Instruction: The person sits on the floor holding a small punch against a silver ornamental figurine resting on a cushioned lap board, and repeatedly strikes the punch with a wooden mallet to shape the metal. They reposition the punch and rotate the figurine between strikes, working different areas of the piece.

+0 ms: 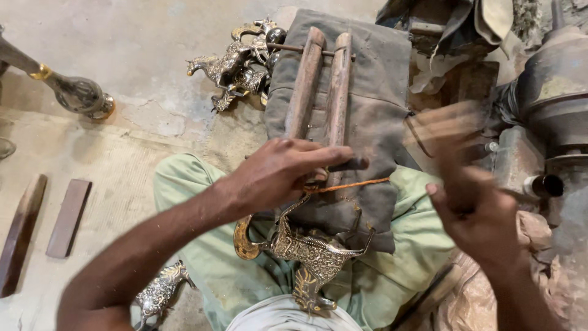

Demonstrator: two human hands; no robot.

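My left hand presses down on an ornate brass horse figure that lies upside down on a grey cloth pad over my lap. An orange cord stretches tight from under my left fingers toward my right hand. The right hand is blurred with motion and holds a brown wooden stick raised at the right. Two wooden bars lie side by side on the pad beyond my left hand.
More brass horse figures lie on the concrete floor beyond the pad, and another sits by my left knee. Two flat brown blocks lie at the left. A brass-tipped object is at far left. A dark metal machine stands at right.
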